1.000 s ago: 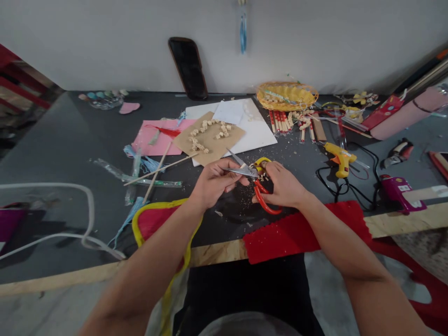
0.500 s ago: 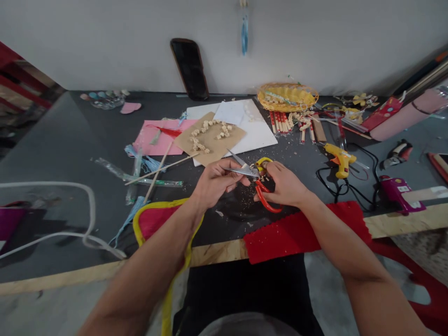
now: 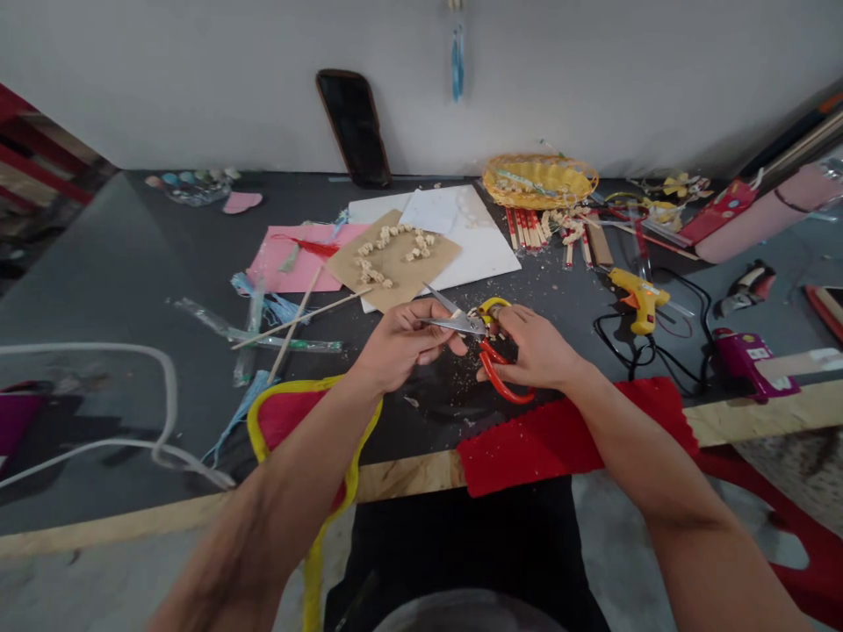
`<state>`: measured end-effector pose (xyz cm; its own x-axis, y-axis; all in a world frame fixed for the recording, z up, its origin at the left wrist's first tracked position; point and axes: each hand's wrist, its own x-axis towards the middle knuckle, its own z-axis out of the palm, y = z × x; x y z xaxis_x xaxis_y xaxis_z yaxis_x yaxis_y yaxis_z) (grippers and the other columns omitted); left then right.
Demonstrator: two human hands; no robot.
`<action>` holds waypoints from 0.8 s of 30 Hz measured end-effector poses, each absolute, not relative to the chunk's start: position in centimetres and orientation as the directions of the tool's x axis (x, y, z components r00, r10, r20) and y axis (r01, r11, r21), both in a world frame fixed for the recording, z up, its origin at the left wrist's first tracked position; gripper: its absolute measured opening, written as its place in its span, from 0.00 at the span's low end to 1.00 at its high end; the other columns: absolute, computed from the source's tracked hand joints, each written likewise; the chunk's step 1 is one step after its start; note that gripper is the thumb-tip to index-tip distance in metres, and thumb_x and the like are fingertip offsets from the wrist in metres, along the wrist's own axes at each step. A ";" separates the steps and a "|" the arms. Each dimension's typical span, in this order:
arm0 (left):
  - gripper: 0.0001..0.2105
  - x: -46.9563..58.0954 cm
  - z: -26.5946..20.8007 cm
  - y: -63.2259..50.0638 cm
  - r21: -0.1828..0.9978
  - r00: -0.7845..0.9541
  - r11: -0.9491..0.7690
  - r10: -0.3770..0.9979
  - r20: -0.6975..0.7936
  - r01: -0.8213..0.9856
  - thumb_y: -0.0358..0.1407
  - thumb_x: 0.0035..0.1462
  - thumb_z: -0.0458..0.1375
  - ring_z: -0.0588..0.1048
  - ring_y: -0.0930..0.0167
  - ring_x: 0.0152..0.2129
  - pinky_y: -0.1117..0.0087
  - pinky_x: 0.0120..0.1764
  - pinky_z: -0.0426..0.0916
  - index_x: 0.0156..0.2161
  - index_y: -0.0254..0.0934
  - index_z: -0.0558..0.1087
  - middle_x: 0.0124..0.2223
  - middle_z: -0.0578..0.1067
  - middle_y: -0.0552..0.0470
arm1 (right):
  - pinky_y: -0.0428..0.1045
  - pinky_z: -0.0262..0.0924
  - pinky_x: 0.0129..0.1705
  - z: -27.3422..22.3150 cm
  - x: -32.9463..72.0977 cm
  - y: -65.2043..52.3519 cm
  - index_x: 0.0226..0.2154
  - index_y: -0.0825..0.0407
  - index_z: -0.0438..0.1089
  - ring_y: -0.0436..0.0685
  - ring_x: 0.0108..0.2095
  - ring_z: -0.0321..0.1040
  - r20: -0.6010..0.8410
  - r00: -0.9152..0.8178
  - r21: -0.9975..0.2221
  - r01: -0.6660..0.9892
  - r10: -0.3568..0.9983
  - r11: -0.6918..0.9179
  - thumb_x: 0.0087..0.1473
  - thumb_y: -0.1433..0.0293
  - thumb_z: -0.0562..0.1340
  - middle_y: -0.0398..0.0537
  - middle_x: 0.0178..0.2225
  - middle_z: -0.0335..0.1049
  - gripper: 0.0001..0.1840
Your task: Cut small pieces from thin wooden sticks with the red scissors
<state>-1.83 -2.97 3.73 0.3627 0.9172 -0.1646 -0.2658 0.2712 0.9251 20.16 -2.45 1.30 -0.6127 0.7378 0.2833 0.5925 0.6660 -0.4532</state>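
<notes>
My right hand point(image 3: 532, 345) holds a pair of scissors point(image 3: 506, 384) with one yellow and one red handle, its blades spread apart and pointing left. My left hand point(image 3: 412, 341) is closed in a pinch at the blades, on a small pale piece point(image 3: 457, 314) that sits between them and is mostly hidden by the fingers. Pale crumbs are scattered on the dark table below the scissors. Just beyond my hands, a brown square card point(image 3: 408, 268) carries several small beige clusters point(image 3: 388, 235) laid in a curve.
A yellow basket point(image 3: 540, 183) stands at the back, with red-and-cream sticks point(image 3: 525, 226) before it. A yellow glue gun point(image 3: 637, 298) with its black cord lies right. Thin sticks point(image 3: 290, 338) and blue tassels lie left. Red cloth point(image 3: 527, 448) covers part of the front edge.
The scissors' handles have spread very slightly wider. Both hands stay in nearly the same place, and the view has shifted a little.
</notes>
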 end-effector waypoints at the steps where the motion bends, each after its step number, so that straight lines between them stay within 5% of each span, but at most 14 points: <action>1: 0.11 -1.8 3.8 -3.0 0.926 0.360 0.268 0.919 -0.162 -0.267 0.35 0.43 0.69 0.57 0.83 0.10 0.79 0.14 0.46 0.26 0.33 0.71 0.21 0.77 0.48 | 0.60 0.64 0.42 1.4 20.2 -2.5 0.35 0.49 0.58 0.64 0.38 0.65 0.283 -0.611 -0.449 0.597 0.739 0.665 0.49 0.42 0.60 0.53 0.35 0.67 0.29; 11: 0.10 -1.2 3.4 -3.0 0.964 0.196 0.157 0.974 -0.115 -0.216 0.34 0.42 0.68 0.66 0.79 0.12 0.78 0.15 0.52 0.29 0.34 0.72 0.25 0.80 0.49 | 0.61 0.65 0.42 1.2 20.2 -2.4 0.35 0.50 0.59 0.66 0.40 0.66 0.280 -0.545 -0.465 0.644 0.790 0.608 0.48 0.42 0.61 0.55 0.36 0.67 0.29; 18: 0.08 -1.4 3.5 -3.1 0.971 0.240 0.148 0.966 -0.100 -0.188 0.33 0.43 0.67 0.61 0.81 0.10 0.77 0.15 0.52 0.28 0.32 0.74 0.24 0.79 0.49 | 0.65 0.64 0.48 0.8 20.4 -2.4 0.42 0.52 0.60 0.71 0.50 0.64 0.265 -0.579 -0.437 0.640 0.771 0.631 0.46 0.46 0.65 0.61 0.46 0.67 0.32; 24: 0.09 -1.6 3.2 -3.0 0.958 0.273 0.174 0.956 -0.108 -0.230 0.33 0.44 0.67 0.60 0.83 0.10 0.79 0.15 0.51 0.27 0.32 0.72 0.23 0.79 0.49 | 0.65 0.64 0.48 0.8 20.3 -2.4 0.42 0.54 0.60 0.70 0.49 0.64 0.273 -0.593 -0.440 0.623 0.757 0.647 0.48 0.45 0.64 0.61 0.44 0.68 0.32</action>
<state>-1.56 -3.00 3.16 0.2729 0.9560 -0.1082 -0.2298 0.1739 0.9576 20.30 -2.36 0.79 -0.5933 0.7573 0.2729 0.6230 0.6466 -0.4402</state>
